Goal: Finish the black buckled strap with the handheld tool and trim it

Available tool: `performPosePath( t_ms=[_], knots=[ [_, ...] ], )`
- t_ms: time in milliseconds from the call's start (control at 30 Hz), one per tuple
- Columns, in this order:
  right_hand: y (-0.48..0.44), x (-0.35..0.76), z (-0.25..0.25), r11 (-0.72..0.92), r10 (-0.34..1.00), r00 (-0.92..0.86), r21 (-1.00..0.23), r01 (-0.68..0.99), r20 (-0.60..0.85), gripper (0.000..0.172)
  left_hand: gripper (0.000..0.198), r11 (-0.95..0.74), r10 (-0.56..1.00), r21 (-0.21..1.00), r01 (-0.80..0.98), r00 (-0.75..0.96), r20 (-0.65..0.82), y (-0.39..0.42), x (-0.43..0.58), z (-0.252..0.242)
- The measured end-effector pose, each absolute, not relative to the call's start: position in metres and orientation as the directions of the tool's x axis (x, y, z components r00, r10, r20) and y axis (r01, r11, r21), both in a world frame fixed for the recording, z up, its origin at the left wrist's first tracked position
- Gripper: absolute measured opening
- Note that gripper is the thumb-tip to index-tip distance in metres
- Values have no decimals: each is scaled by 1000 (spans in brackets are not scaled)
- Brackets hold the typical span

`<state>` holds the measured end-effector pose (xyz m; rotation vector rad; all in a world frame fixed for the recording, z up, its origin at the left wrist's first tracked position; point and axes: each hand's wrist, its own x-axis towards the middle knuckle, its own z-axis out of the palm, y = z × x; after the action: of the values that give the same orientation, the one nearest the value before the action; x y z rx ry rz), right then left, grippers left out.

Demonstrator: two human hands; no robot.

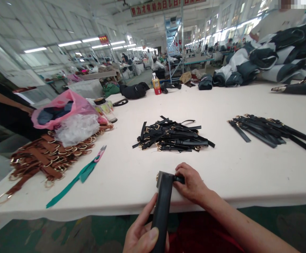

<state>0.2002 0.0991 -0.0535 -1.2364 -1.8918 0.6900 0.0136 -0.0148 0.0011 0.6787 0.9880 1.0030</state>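
My left hand (144, 230) is closed round a wide black strap (163, 207), thumb on top, at the table's near edge. Gold metal hardware shows at the strap's far left corner. My right hand (191, 184) pinches a narrow black strap end (179, 179) that sticks out from the right side of the wide strap's far end. Beyond my hands lies a heap of short black straps with gold buckles (172, 135). A second pile of black buckled straps (268, 130) is further right.
Brown straps with gold rings (44, 154) cover the table's left side, beside a pink bag (63, 105) and clear plastic (77, 128). A cutter with green cloth (89, 168) lies nearer. A drink bottle (156, 84) and dark rolled bundles (263, 58) stand behind. A person (5, 105) is at left.
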Motion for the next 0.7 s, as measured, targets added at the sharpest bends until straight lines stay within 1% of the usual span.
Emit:
performPosePath(
  t_ms=[100,300,433,600,700],
  knots=[
    [99,200,-52,389,920,-251,-767,510,300,11,84,392,917,845,-364,228,-327,-4,19,0],
    [98,201,-51,359,932,-247,-763,538,264,10,71,365,926,845,-392,245,-287,20,23,9],
    [99,201,-52,364,931,-241,-760,539,275,11,71,331,942,849,-412,203,-268,15,9,21],
    [99,201,-52,372,927,-255,-761,532,275,13,66,317,945,844,-433,70,-319,-6,-7,26],
    [99,201,-52,375,926,-261,-757,536,274,13,68,340,937,826,-450,88,-337,-14,-10,18]
  ],
)
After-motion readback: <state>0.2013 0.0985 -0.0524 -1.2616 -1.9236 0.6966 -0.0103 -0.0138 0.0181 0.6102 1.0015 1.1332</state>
